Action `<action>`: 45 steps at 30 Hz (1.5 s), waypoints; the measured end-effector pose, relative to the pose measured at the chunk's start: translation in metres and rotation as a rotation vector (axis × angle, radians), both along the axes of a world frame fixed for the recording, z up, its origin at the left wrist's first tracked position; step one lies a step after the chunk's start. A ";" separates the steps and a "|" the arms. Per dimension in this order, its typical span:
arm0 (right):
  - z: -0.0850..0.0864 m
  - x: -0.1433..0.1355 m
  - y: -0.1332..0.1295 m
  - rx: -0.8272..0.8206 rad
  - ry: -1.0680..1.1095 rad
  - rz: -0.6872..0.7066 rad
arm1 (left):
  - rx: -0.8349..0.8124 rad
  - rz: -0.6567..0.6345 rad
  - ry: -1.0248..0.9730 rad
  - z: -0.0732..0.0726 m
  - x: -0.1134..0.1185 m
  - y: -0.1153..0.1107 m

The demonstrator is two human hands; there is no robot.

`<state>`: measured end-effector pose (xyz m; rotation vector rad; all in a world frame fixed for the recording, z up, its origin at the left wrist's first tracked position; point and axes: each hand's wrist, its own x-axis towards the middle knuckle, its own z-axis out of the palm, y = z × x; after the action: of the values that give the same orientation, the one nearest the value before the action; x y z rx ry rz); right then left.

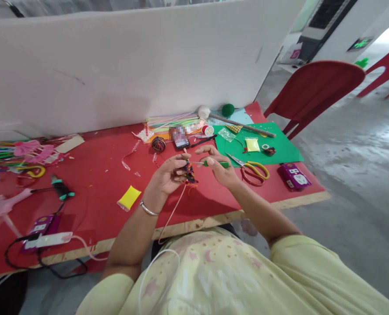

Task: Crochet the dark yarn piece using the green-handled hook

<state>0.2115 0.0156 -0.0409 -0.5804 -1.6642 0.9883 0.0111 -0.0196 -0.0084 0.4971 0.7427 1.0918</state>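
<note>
Pinched in my left hand is a small crochet piece of dark multicoloured yarn with orange bits. My right hand grips the green handle of a crochet hook; its thin metal shaft points left and meets the piece near my left fingertips. Whether the tip is inside a stitch is too small to tell. A ball of dark striped yarn lies just beyond my left hand. Close to my right hand are scissors with red and yellow handles. A pale pink cord hangs below the piece.
A phone lies behind my hands. On the green sheet rest a yellow packet and a grey stick. A purple box stands right. At left are another yellow packet, a glue gun and a power strip.
</note>
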 end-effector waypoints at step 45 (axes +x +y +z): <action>-0.006 0.011 0.009 -0.095 0.078 0.058 | 0.072 0.085 0.151 0.000 0.009 0.000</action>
<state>0.2224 0.0249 -0.0470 -0.5517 -1.5788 1.1232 0.0201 -0.0197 -0.0085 0.6188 0.8654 1.1722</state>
